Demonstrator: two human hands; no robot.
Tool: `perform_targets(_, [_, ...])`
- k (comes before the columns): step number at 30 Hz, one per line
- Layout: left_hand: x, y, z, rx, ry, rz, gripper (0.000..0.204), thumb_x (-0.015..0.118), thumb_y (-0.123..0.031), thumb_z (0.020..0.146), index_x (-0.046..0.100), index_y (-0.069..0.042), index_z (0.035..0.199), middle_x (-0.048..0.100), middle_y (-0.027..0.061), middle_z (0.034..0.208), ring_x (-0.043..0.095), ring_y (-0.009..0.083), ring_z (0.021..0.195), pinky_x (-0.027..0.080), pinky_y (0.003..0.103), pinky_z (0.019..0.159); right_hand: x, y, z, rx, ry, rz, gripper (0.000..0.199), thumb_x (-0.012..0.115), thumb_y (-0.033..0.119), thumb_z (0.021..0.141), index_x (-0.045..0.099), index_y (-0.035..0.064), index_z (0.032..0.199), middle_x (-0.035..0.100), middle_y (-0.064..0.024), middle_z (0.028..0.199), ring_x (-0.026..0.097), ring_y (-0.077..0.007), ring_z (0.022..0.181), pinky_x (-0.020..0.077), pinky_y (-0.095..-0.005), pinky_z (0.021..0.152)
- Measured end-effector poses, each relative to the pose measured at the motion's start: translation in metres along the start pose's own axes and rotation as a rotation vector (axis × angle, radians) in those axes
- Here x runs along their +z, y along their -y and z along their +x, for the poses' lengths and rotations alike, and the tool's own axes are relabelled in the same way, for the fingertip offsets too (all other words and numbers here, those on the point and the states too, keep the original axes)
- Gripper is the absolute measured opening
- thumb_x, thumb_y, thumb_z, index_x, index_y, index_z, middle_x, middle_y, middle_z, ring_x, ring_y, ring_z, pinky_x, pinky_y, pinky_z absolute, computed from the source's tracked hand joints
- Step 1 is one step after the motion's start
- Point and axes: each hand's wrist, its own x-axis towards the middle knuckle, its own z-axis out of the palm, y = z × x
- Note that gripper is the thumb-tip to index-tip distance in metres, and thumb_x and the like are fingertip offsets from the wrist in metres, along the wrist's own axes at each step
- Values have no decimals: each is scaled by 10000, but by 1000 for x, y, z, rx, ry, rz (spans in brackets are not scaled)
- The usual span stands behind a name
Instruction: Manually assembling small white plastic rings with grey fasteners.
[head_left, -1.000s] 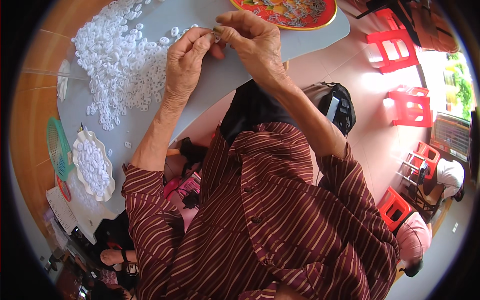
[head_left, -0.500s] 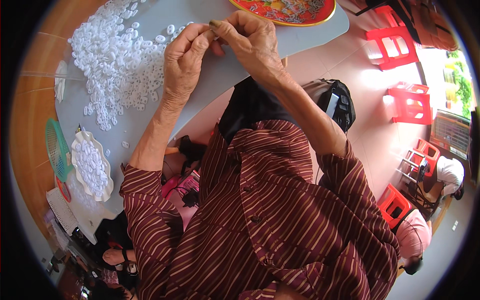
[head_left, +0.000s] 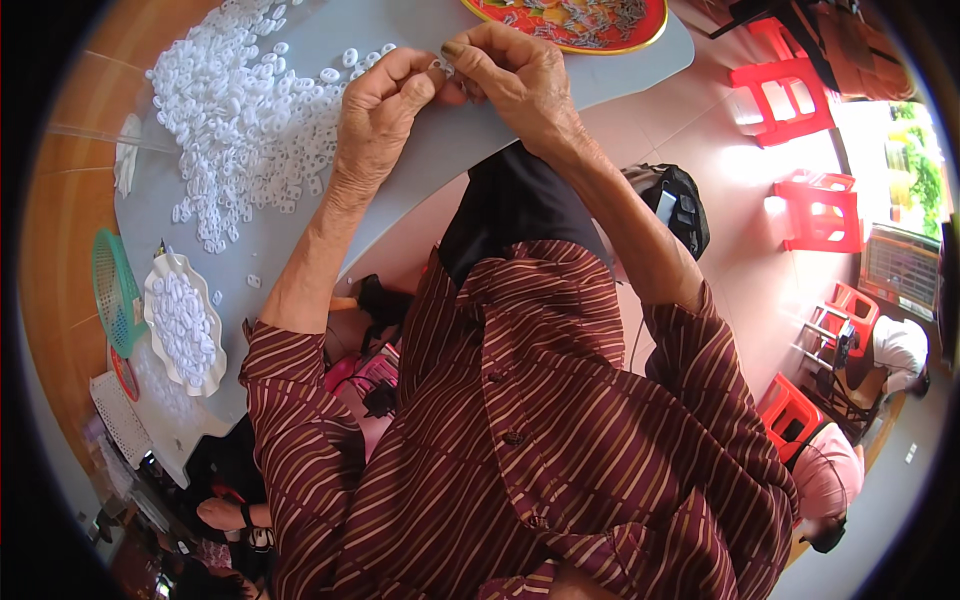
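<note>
while the two hands meet at their fingertips, we find the left hand (head_left: 383, 112) and the right hand (head_left: 522, 85) pinched narrow on a small white piece (head_left: 444, 66), its shape largely hidden from us. we note a heap of white pieces (head_left: 250, 120) just left of the left hand, a red tray (head_left: 608, 46) ahead of the right hand, and a scalloped dish (head_left: 205, 386) left of the left forearm.

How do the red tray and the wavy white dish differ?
The red tray is patterned with a smooth yellow edge; the white dish has a plain, wavy edge. The tray holds grey pieces, the dish white pieces. Both hold many small pieces.
</note>
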Motion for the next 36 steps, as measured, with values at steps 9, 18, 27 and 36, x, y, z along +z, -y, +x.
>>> perform_targets(9, [5, -3, 0, 60, -54, -45, 163, 527, -121, 927, 623, -7, 993, 639, 23, 784, 578, 75, 771, 466, 209, 764, 16, 7, -5, 3, -112, 37, 186, 641, 144, 858, 618, -24, 784, 622, -29, 618, 546, -51, 548, 421, -194, 495])
perform_targets(18, [-3, 11, 4, 36, -90, -2, 239, 505, -174, 940, 601, 13, 1054, 635, 53, 824, 568, 102, 817, 431, 231, 831, 10, -4, -3, -52, -18, 122, 186, 666, 168, 854, 635, -14, 834, 626, -14, 672, 502, -36, 585, 407, -196, 535])
perform_targets(27, [-47, -32, 17, 191, -293, 610, 168, 516, -164, 914, 618, -34, 942, 641, 10, 703, 563, 71, 650, 450, 235, 599, 1, -18, 4, -37, -35, -1, 171, 633, 160, 877, 639, -11, 886, 639, -21, 734, 567, -69, 674, 468, -217, 617])
perform_targets(36, [-111, -10, 33, 362, -228, 1144, 137, 553, -136, 835, 570, -17, 769, 598, 113, 642, 560, 279, 567, 459, 363, 591, 3, -8, -3, 40, 17, 214, 172, 583, 161, 919, 616, -6, 894, 610, -24, 724, 552, -74, 663, 464, -200, 637])
